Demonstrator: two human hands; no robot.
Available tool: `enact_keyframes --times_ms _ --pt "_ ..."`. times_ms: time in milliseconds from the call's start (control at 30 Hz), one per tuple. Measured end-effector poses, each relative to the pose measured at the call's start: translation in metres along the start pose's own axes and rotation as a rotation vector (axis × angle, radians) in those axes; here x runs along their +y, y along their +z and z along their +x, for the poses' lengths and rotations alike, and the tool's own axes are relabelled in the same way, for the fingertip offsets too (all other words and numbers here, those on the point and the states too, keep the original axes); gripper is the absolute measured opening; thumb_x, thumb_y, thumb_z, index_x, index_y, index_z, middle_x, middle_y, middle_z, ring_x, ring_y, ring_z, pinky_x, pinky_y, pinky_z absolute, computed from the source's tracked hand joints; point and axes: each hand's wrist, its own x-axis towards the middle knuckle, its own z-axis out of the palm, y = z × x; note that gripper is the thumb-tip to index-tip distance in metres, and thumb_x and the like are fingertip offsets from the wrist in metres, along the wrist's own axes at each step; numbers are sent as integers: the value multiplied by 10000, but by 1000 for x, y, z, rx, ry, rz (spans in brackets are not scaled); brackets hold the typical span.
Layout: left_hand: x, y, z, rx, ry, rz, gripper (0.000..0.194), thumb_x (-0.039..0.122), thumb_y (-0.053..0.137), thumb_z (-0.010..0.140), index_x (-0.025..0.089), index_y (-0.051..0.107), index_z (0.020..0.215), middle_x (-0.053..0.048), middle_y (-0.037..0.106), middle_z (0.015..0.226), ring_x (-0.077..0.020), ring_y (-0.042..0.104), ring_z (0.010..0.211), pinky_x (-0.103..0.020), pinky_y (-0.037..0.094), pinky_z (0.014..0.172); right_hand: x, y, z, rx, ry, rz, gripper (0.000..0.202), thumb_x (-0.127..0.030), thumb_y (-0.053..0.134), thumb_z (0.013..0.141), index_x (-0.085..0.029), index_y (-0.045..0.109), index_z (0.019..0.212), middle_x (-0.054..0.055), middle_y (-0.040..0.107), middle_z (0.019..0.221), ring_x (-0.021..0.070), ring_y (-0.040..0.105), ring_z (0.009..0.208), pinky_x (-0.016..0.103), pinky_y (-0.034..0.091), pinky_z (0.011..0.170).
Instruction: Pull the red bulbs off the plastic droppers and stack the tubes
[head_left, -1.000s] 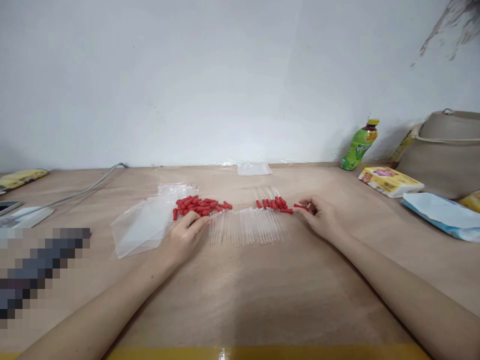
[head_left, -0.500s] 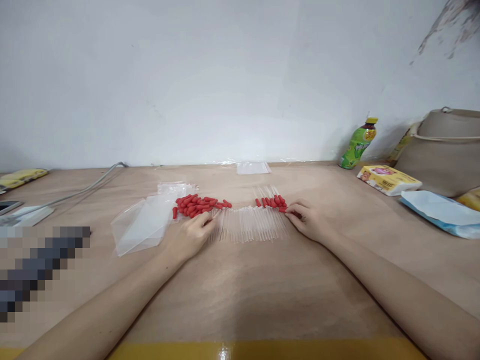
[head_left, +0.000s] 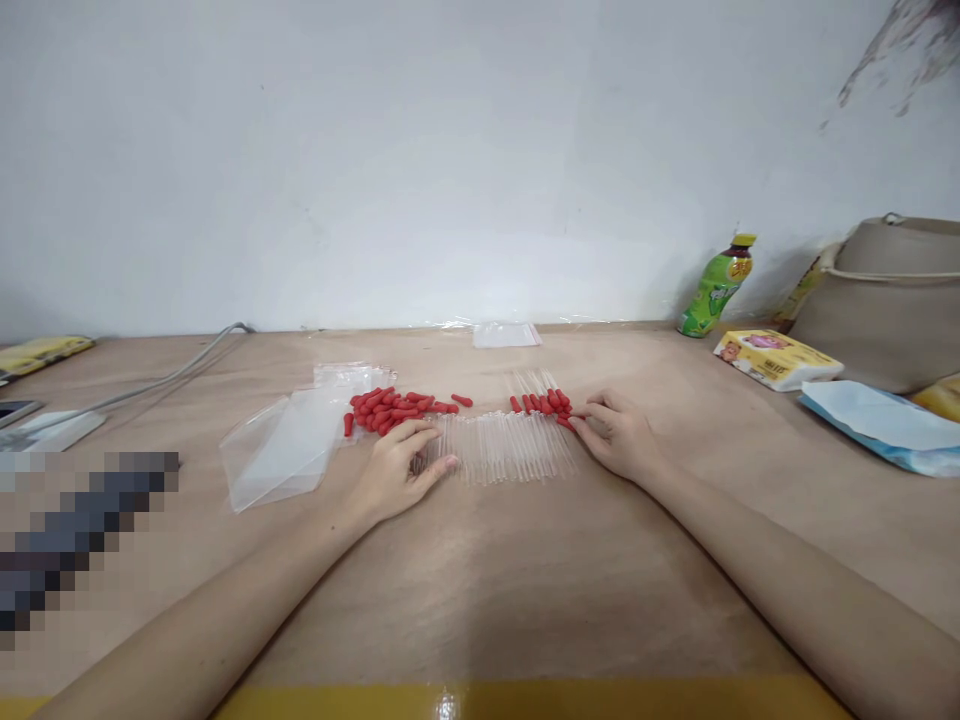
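Clear glass dropper tubes lie side by side in a row at the middle of the table. Over the left end of this row is my left hand, thumb and fingers spread apart, no object visible in its grasp. Behind it sits a heap of red rubber bulbs, with one loose red bulb to its right. At the right, several droppers with red bulbs lie with their tubes pointing away. My right hand rests beside them, fingers slightly apart, its tips next to a red bulb.
Clear plastic bags lie left of the bulbs; another small bag is by the wall. A green bottle, yellow tissue pack, blue-white packet and beige bag stand right. A grey cable crosses the left.
My left hand has opened, its thumb moving right over the tubes. One red bulb has shifted right, apart from the heap. My right fingers have loosened slightly around the bulb there.
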Motion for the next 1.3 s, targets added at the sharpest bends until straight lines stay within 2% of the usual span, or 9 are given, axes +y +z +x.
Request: enact_keyframes --times_ms 133,267,400,567,767,867,1000,1100,1300 --pt "7 -6 -1 5 30 38 285 381 556 799 187 633 993 -43 644 1014 -146 619 730 -263 527 673 1 -3 14 -28 252 -57 234 -363 536 783 -183 678 829 49 607 748 166 565 701 283 430 635" --pt "8 -6 -2 82 52 26 227 320 501 836 186 624 972 -49 645 971 -159 620 795 -267 519 702 -3 -2 35 -226 478 -156 334 -472 490 779 -214 698 823 61 658 828 201 587 766 304 395 649" --pt "1 -2 -2 136 47 -12 212 245 424 874 177 602 967 -50 640 943 -159 607 850 -280 503 756 -12 4 52 -385 675 -249 335 -463 454 782 -250 706 723 49 681 742 222 597 754 322 357 652" --pt "-5 -3 -1 132 -17 -36 203 209 390 880 174 565 976 -49 627 952 -164 597 858 -300 495 771 -18 8 60 -385 711 -296 306 -394 489 735 -217 654 549 57 647 609 227 590 692 341 338 666" --pt "-7 -4 -1 190 -37 -31 193 206 413 873 169 553 1001 -61 589 999 -182 555 953 -323 483 811 -27 -1 62 -290 714 -246 303 -366 455 754 -217 623 550 31 640 601 203 578 658 332 343 668" --pt "-9 -1 -1 236 46 -16 203 192 436 864 175 558 1026 -68 583 1018 -200 527 1006 -371 447 884 -36 -7 51 -138 560 -92 253 -373 478 777 -207 636 669 22 664 688 181 578 681 314 355 691" --pt "-7 6 -1 270 160 -16 326 173 478 849 189 498 1174 -82 551 1146 -216 485 1098 -410 394 958 -54 -8 19 15 99 14 160 -322 527 803 -200 631 805 20 667 776 171 559 773 332 328 803" --pt "0 10 -4 229 277 5 402 182 523 832 179 465 1230 -103 525 1217 -235 447 1161 -421 380 970 -70 -3 -3 11 -150 40 101 -248 533 820 -206 622 798 0 650 715 148 540 744 338 299 818" --pt "21 16 -8 181 480 45 188 202 568 821 212 612 1003 -38 667 1012 -201 580 998 -400 415 906 -83 8 -13 0 -328 78 38 -197 555 808 -202 591 797 -27 646 696 130 522 731 343 296 835"
